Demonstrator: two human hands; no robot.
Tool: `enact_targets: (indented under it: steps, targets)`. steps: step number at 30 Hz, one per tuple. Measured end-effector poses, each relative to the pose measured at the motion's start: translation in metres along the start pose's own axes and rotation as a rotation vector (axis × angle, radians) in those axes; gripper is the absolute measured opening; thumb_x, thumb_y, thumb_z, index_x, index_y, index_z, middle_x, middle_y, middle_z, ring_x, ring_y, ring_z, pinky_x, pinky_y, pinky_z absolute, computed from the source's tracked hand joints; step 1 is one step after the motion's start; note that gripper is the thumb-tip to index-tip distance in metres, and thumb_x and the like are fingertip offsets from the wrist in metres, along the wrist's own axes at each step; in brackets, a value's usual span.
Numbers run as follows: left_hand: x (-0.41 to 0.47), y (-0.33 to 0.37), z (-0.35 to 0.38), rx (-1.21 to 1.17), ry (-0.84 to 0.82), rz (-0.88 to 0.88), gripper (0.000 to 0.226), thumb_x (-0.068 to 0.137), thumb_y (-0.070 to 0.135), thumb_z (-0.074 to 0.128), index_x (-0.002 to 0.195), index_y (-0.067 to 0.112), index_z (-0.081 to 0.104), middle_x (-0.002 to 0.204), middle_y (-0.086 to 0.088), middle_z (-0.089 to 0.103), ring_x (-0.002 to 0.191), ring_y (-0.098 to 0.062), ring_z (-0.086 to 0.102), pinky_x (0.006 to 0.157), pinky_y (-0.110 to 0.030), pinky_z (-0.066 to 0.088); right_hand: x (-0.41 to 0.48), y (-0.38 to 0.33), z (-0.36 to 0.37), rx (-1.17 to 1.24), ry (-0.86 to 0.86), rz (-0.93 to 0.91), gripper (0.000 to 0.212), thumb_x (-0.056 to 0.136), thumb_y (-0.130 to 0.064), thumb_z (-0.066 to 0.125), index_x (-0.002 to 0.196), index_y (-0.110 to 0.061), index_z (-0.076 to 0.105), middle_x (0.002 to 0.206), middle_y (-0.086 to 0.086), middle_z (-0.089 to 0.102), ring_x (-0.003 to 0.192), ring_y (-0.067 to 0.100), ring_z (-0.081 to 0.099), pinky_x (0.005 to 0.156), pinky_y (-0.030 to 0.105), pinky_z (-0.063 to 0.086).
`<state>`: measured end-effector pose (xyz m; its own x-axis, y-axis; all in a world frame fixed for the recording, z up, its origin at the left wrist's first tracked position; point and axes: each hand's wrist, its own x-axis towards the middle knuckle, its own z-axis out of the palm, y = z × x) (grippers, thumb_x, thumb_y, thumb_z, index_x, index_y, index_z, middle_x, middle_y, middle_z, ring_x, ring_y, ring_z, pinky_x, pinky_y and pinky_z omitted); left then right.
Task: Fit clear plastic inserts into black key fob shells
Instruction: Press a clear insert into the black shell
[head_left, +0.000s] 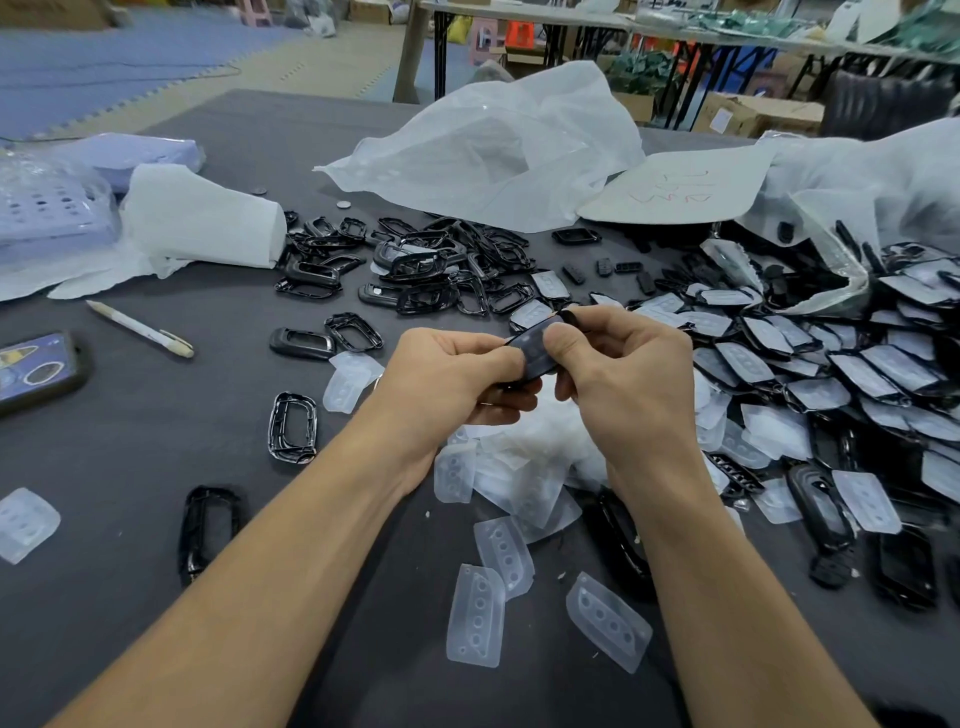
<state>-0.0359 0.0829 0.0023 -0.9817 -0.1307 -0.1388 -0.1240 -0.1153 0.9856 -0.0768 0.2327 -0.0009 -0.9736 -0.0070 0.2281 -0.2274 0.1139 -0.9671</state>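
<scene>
**Both hands locked on one black shell above the table**

Closest to us, three clear inserts lie flat on the dark grey table, each showing a row of round button dimples. Just beyond them is a loose heap of inserts, right under the wrists. Off to the left there's an empty black frame, and another frame a little further up.

Now the hands. The left hand and right hand are up off the table, and both pinch the same black key fob shell. Thumbs on top, fingers curled underneath. A greyish face shows between the thumbs. I can't tell whether an insert is fully seated in it.

Out to the right, a big spread of black shells with pale inserts lies overlapping. On the left, a white pen and a phone.

Past the hands, a pile of bare black shells. Behind that, a crumpled white plastic bag and a sheet with red writing.
</scene>
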Motion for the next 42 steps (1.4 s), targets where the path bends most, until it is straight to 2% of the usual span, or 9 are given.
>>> enact_targets:
  steps: [9,13,15,19,22,26,33,38,42]
  targets:
    - [0.000,-0.001,-0.001,0.082,-0.004,0.072,0.018,0.095,0.001,0.069,0.085,0.011,0.082,0.079,-0.017,0.079,0.064,-0.019,0.075,0.061,-0.024,0.060,0.000,-0.001,0.002,-0.041,0.018,0.032,0.020,0.089,-0.018,0.077,0.069,-0.018,0.072,0.053,-0.001,0.065,0.043,0.013,0.053,0.050,0.022,0.043]
    - [0.000,-0.001,0.000,0.076,-0.007,0.063,0.018,0.095,0.001,0.068,0.087,0.010,0.081,0.079,-0.016,0.079,0.064,-0.017,0.074,0.062,-0.024,0.061,0.000,-0.003,0.001,-0.034,0.019,0.057,0.018,0.091,-0.021,0.074,0.074,-0.017,0.074,0.065,0.007,0.071,0.049,0.014,0.054,0.056,0.030,0.046]
    - [0.001,-0.001,-0.001,0.067,-0.003,0.049,0.016,0.095,0.002,0.068,0.091,0.009,0.081,0.078,-0.014,0.079,0.064,-0.017,0.074,0.063,-0.023,0.061,0.002,-0.006,-0.007,-0.025,-0.005,0.065,0.006,0.093,-0.026,0.072,0.090,-0.023,0.077,0.080,0.002,0.075,0.064,0.011,0.062,0.066,0.031,0.049]
    - [0.001,0.001,-0.004,0.070,-0.014,0.027,0.015,0.095,0.004,0.068,0.091,0.009,0.082,0.082,-0.016,0.079,0.065,-0.016,0.073,0.065,-0.023,0.062,0.007,-0.020,-0.033,-0.456,-0.271,-0.125,0.060,0.077,-0.017,0.080,0.126,-0.048,0.065,0.120,-0.025,0.066,0.114,-0.004,0.056,0.091,0.020,0.048]
    - [0.000,0.000,-0.005,0.095,-0.047,0.013,0.019,0.093,0.003,0.067,0.088,0.009,0.084,0.082,-0.016,0.079,0.064,-0.016,0.071,0.065,-0.023,0.061,0.001,-0.025,-0.032,-0.711,-0.358,-0.224,0.065,0.071,-0.013,0.085,0.126,-0.043,0.067,0.124,-0.028,0.063,0.119,-0.007,0.051,0.103,0.015,0.041]
    - [0.001,-0.001,-0.003,0.114,-0.070,0.001,0.018,0.093,0.008,0.069,0.089,0.015,0.085,0.084,-0.015,0.079,0.065,-0.016,0.072,0.063,-0.022,0.060,-0.004,-0.021,-0.032,-0.706,-0.236,-0.218,0.042,0.075,-0.017,0.084,0.109,-0.040,0.076,0.098,-0.027,0.066,0.094,-0.013,0.052,0.083,0.004,0.039]
    - [0.002,-0.003,-0.001,0.072,0.015,0.044,0.006,0.089,0.024,0.080,0.086,0.022,0.085,0.085,-0.009,0.081,0.069,-0.016,0.075,0.062,-0.022,0.058,0.015,-0.019,-0.063,-0.678,-0.179,-0.086,0.042,0.069,-0.018,0.090,0.104,-0.039,0.078,0.089,-0.032,0.063,0.089,-0.027,0.052,0.069,-0.007,0.036]
    - [0.005,-0.004,-0.006,0.080,0.131,0.120,0.006,0.089,0.019,0.080,0.084,0.019,0.085,0.079,-0.010,0.080,0.063,-0.014,0.073,0.060,-0.021,0.059,0.052,-0.019,-0.111,-0.855,-0.110,0.095,0.041,0.071,-0.021,0.090,0.107,-0.034,0.078,0.088,-0.022,0.063,0.084,0.001,0.060,0.064,0.004,0.036]
    - [0.008,-0.008,-0.008,0.206,0.251,0.184,0.014,0.086,0.019,0.081,0.081,0.031,0.084,0.074,0.000,0.079,0.066,-0.010,0.075,0.065,-0.026,0.060,0.080,-0.015,-0.147,-0.966,0.068,0.271,0.043,0.074,-0.022,0.087,0.115,-0.026,0.076,0.100,0.001,0.070,0.095,0.019,0.064,0.087,0.027,0.050]
